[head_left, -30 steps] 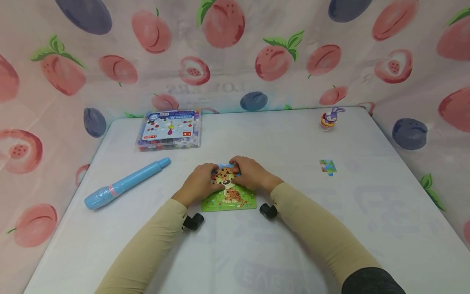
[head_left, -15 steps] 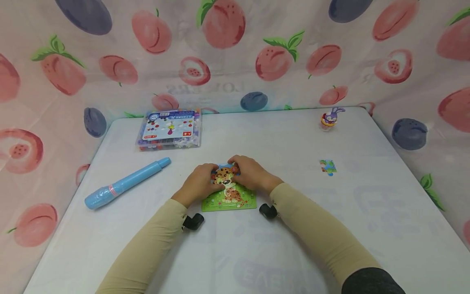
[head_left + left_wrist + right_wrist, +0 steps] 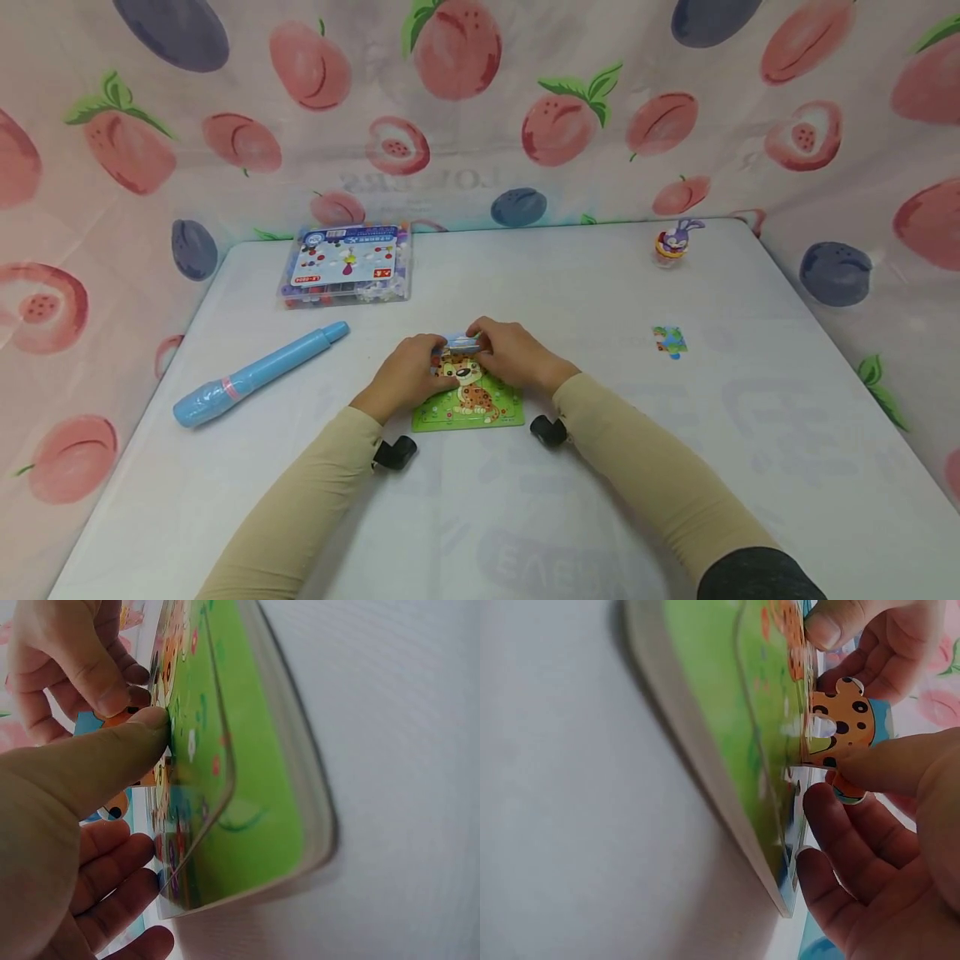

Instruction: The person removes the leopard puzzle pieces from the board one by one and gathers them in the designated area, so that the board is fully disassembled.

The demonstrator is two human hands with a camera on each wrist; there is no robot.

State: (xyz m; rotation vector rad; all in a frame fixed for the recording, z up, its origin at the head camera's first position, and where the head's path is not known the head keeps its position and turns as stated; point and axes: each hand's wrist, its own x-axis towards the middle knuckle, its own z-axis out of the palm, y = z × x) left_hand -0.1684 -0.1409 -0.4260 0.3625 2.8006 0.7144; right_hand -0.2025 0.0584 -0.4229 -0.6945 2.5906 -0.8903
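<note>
A jigsaw puzzle [image 3: 468, 412] with a spotted leopard cub on green grass lies flat on the table in front of me. My right hand [image 3: 521, 354] pinches a jigsaw piece [image 3: 847, 720] showing orange spotted fur, an ear and a strip of blue. That piece stands tilted up from the puzzle's upper part, its lower edge right at the surface. With its thumb on the picture, my left hand [image 3: 405, 371] grips the puzzle's left side, its fingers along the edge. Fingers hide part of the cub's head.
Off to the right lies a loose jigsaw piece [image 3: 670, 340]. A small rabbit-topped toy [image 3: 672, 242] stands at the back right. On the left are a light-blue tube with a narrow tip [image 3: 262, 371] and a clear plastic box [image 3: 343, 265] of coloured bits.
The jigsaw piece at the top of the puzzle has tipped up, raised in my right fingers; it lay flat before. Both hands have barely shifted.
</note>
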